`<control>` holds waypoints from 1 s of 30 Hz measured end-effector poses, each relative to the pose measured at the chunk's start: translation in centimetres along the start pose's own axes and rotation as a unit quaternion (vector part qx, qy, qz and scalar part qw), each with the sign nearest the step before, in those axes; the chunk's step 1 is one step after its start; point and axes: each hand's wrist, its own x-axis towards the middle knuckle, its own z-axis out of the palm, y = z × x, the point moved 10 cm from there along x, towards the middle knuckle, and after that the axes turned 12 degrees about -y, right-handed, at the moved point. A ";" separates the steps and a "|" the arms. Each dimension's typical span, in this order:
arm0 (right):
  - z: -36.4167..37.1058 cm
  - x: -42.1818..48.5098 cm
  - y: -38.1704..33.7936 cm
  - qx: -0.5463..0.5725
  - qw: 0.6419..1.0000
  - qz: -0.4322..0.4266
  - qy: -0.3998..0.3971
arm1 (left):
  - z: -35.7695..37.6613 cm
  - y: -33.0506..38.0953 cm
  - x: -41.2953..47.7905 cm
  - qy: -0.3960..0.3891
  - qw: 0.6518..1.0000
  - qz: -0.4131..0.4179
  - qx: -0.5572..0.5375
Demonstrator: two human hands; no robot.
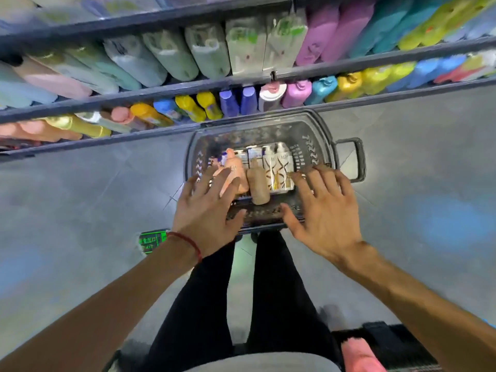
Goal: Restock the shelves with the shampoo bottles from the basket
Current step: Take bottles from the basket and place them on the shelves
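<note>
Our left hand (208, 210) and right hand (322, 210), fingers spread, hover over the basket (316, 135) of shampoo bottles (277, 170); stocked shelves (241, 84) beyond.

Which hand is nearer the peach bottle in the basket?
Left. The left hand overlaps the peach bottle; the right hand is farther right, past the white bottles.

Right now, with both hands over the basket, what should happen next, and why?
Probably lower the left hand and grip the peach bottle: it hovers open right over that bottle, the right hand is open too, and the basket holds several bottles not yet shelved.
</note>
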 end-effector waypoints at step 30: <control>49.6 16.7 4.6 0.469 0.810 0.233 -0.263 | 30.4 -9.3 20.4 -0.051 0.994 -0.059 -0.075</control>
